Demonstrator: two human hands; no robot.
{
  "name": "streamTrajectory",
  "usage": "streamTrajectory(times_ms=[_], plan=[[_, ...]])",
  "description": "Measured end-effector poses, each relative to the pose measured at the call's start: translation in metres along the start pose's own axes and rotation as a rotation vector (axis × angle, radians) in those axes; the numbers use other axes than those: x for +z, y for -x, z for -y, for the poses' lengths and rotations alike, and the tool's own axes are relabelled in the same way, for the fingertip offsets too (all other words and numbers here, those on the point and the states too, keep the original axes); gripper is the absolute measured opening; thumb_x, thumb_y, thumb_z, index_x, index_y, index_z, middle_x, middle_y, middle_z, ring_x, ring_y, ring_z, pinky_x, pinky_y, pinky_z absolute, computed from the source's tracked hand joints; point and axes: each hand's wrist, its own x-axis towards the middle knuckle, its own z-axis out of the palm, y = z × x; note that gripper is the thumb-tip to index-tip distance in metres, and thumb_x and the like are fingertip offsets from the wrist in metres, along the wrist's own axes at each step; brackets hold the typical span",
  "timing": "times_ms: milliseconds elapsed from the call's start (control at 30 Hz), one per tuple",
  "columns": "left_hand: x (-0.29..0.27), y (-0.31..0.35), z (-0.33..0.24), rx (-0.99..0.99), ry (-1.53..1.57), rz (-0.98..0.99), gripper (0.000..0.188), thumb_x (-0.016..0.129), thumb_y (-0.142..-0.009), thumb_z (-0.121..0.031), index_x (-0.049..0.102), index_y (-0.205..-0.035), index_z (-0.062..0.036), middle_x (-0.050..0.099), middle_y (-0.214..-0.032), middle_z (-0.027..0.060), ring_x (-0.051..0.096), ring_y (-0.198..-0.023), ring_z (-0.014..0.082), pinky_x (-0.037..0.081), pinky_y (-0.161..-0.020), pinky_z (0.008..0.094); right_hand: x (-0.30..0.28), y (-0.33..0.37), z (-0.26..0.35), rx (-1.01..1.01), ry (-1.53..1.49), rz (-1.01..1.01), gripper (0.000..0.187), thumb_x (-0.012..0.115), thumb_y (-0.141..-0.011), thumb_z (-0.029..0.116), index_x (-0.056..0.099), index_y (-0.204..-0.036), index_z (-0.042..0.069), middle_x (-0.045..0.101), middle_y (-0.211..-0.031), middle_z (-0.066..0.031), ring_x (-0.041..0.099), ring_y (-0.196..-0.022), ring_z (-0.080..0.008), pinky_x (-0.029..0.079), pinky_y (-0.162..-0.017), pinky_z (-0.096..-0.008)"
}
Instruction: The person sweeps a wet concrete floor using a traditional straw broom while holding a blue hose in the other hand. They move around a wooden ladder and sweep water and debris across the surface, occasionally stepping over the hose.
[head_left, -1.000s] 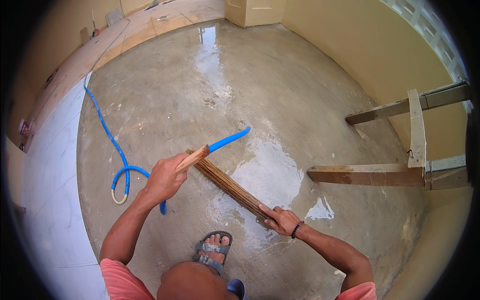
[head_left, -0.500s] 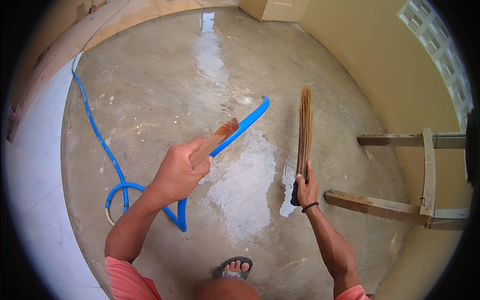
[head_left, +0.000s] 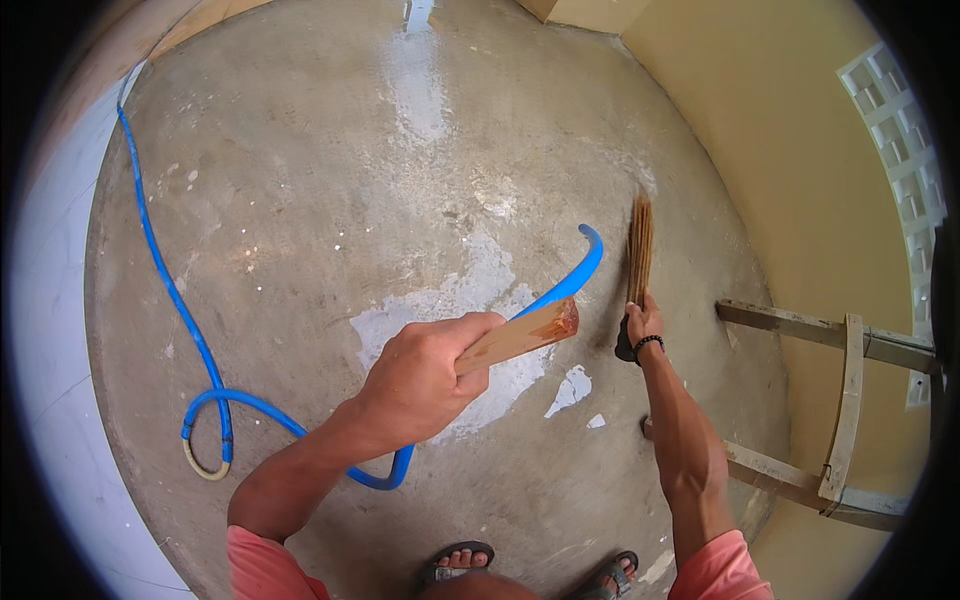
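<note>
Brown, stiff sticks make up the bundle point(head_left: 641, 240) that I have gripped in the fingers of my right hand point(head_left: 645, 322), above the concrete floor point(head_left: 300, 190). From those fingers its long axis runs toward twelve o'clock, with the dark butt end showing at seven; I can't tell whether the tips touch the floor. My right hand is the nearer one, since the left hand point(head_left: 425, 372) lies well apart, toward eight o'clock. Its fingers are wrapped around a wooden piece point(head_left: 518, 336) pointing between two and three o'clock. Alongside runs the blue hose point(head_left: 568, 282), its free end curling toward the sticks; whether my left fingers clasp it too, I can't tell. Wet patch point(head_left: 478, 268): between nine and ten o'clock from my right fingers.
</note>
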Motion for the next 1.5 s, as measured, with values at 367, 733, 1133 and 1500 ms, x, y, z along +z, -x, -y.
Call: streamTrajectory(times_ms=[367,733,1133,1500], plan=[[-0.042,-0.066,-0.045,0.086,-0.248,-0.083,0.038,0.070,-0.079,-0.003,0.062,-0.116,-0.0009,0.069,-0.094,0.0209,0.068,-0.084,0.0388,0.054,-0.072,0.0419,-0.149,0.035,0.116,-0.285,0.011,0.386,0.067,0.056,-0.089,0.018,0.034,-0.150,0.001,0.064,-0.107,-0.0168,0.062,-0.092,-0.0213,0.050,-0.086,-0.0342],[-0.104,-0.213,-0.030,-0.135,-0.648,0.065,0.046,0.070,-0.072,0.004,0.063,-0.117,-0.0057,0.069,-0.100,0.0148,0.068,-0.089,0.0330,0.053,-0.076,0.0373,0.148,-0.007,0.263,-0.671,-0.228,0.778,0.057,0.057,-0.094,0.025,0.040,-0.148,0.017,0.062,-0.091,-0.0260,0.063,-0.081,-0.0448,0.050,-0.075,-0.0522],[-0.213,-0.285,0.037,-0.306,-0.827,0.188,0.041,0.065,-0.076,0.002,0.060,-0.115,-0.0083,0.064,-0.094,0.0111,0.062,-0.092,0.0318,0.045,-0.081,0.0417,0.110,-0.126,0.146,0.223,-0.621,0.047,0.062,0.057,-0.098,0.026,0.034,-0.152,0.005,0.058,-0.127,-0.0137,0.060,-0.101,-0.0218,0.049,-0.089,-0.0320],[-0.239,-0.305,0.116,0.047,-0.608,-0.240,0.039,0.072,-0.072,-0.002,0.063,-0.110,-0.0052,0.065,-0.086,0.0110,0.063,-0.079,0.0294,0.045,-0.074,0.0392,0.104,-0.218,0.222,-0.049,-0.623,0.344,0.069,0.057,-0.096,0.021,0.026,-0.152,-0.004,0.040,-0.150,-0.0192,0.046,-0.130,-0.0250,0.035,-0.109,-0.0353]])
